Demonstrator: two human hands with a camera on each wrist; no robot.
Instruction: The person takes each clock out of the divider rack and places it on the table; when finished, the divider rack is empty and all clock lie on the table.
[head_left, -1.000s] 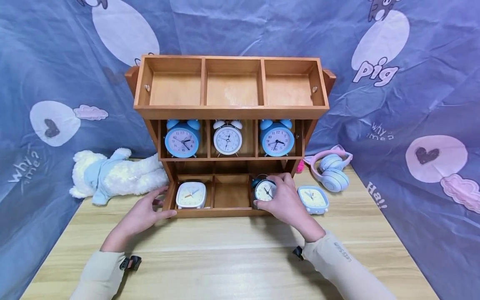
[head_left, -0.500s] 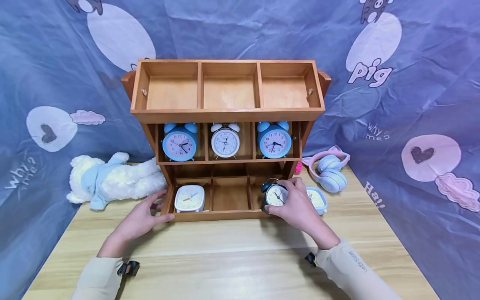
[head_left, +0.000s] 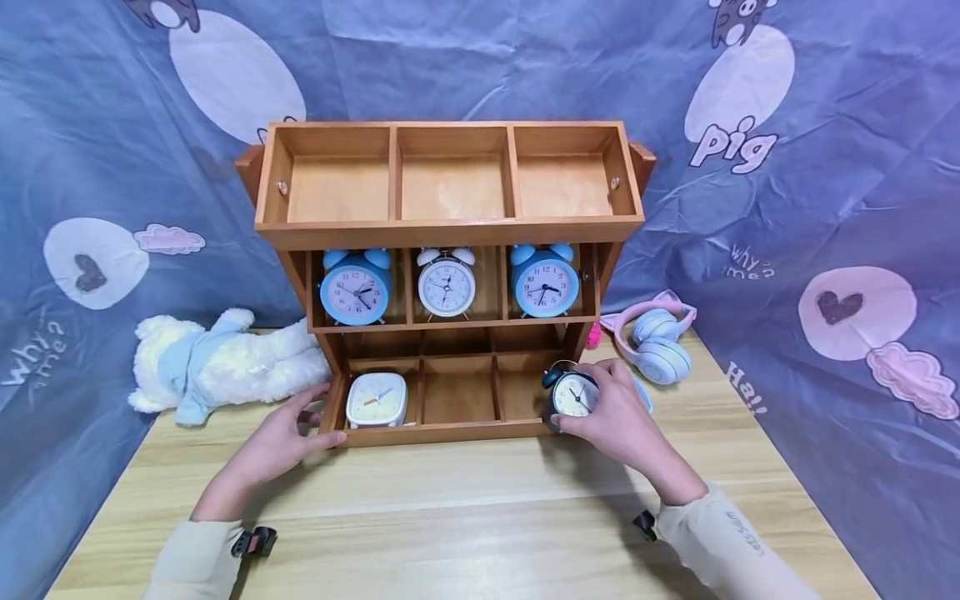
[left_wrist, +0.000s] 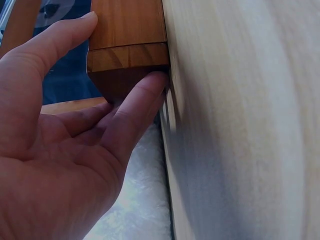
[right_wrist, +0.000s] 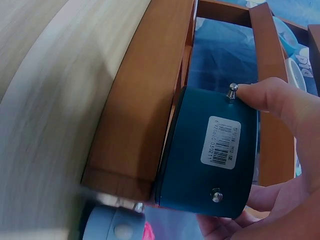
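My right hand (head_left: 618, 414) holds a dark teal twin-bell alarm clock (head_left: 573, 394) at the right end of the wooden shelf's (head_left: 450, 234) bottom tier. The right wrist view shows the clock's underside (right_wrist: 200, 155), with a barcode label and small metal feet, and the thumb against one foot. My left hand (head_left: 281, 437) grips the shelf's lower left corner (left_wrist: 127, 55), thumb on one face and fingers against the end. A white square clock (head_left: 377, 400) sits in the bottom left compartment. The middle tier holds a blue clock (head_left: 356, 292), a white clock (head_left: 447, 287) and another blue clock (head_left: 546, 286).
A light blue square clock (head_left: 643, 395) stands right of the shelf, mostly hidden behind my right hand. Pink and blue headphones (head_left: 660, 346) lie behind it. A white plush bear (head_left: 225, 362) lies at the left. Printed blue cloth (head_left: 465, 58) hangs behind the wooden table (head_left: 450, 517).
My right hand has moved the teal alarm clock rightward, from inside the bottom right compartment to the shelf's right end, covering most of the light blue clock. My left hand stays on the corner.
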